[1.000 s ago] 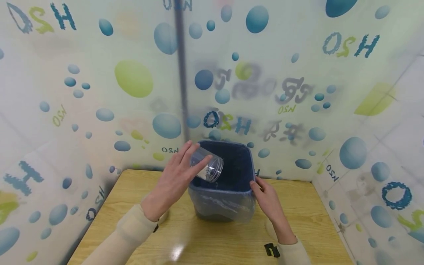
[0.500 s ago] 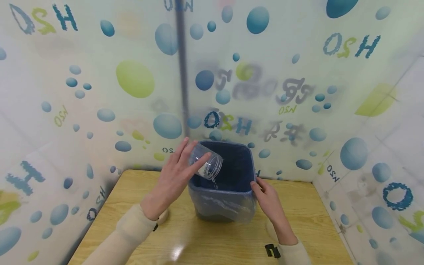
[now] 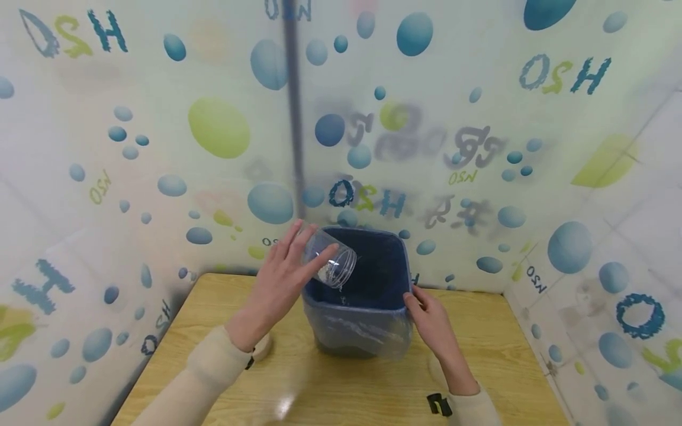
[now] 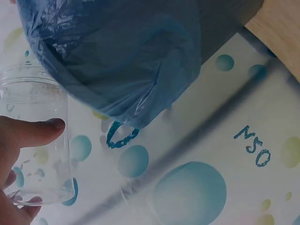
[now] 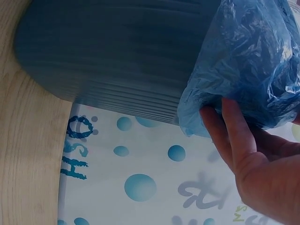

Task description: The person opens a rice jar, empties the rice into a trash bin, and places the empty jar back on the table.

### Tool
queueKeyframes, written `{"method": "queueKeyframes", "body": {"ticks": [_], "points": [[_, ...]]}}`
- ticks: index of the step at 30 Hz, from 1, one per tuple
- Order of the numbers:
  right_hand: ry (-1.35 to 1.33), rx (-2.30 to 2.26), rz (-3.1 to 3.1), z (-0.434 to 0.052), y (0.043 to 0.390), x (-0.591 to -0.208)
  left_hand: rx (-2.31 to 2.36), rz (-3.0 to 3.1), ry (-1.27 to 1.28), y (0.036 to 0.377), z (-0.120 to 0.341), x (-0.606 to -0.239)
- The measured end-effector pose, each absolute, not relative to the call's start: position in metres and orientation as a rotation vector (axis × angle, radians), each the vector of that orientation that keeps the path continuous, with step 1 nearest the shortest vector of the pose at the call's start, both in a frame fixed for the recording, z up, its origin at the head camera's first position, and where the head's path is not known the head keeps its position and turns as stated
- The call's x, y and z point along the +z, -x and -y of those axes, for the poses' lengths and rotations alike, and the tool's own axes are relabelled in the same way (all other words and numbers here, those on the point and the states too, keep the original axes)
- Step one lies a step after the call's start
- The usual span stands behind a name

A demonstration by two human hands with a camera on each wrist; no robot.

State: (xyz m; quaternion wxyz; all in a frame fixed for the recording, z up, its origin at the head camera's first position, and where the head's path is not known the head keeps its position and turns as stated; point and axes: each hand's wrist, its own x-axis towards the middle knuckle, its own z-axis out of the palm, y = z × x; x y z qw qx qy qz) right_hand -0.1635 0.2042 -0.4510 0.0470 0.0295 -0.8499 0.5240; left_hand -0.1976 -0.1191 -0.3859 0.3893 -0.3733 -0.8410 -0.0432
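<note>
Where it catches light, the tilted, clear jar [image 3: 335,264] glints.

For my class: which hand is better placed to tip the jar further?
Probably the left hand: it grips the tilted clear jar over the lined trash bin; the right hand holds the bin.

Count: two grips, one left grip [image 3: 281,275] and one right grip [image 3: 433,326]. One clear jar [image 3: 342,260]. One bin [image 3: 341,349], one blue liner [image 3: 357,325] on it. One counter [image 3: 351,396]. Two cream sleeves [image 3: 218,361], one per arm. Two small black pieces [image 3: 439,404], one near each wrist. One pale round piece [image 3: 263,348], part hidden, by the left wrist. White bits [image 3: 326,274] in jar: several, too small to count. Three printed walls [image 3: 415,74]; one dark vertical stripe [image 3: 293,118]. Wall dots [image 3: 218,127]: dozens.
</note>
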Motion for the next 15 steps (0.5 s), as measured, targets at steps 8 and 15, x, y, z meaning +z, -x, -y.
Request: {"method": "queueKeyframes", "body": {"ticks": [8,15], "points": [[-0.103,1.603,2.599,-0.2048,0.1644,-0.451,-0.047,2.135,0.977,0.1945,0.1162,-0.3917],[-0.109,1.617,2.585,-0.2033,0.1636,-0.4514,0.063,2.144,1.054,0.1924,0.1139,-0.3942]]}}
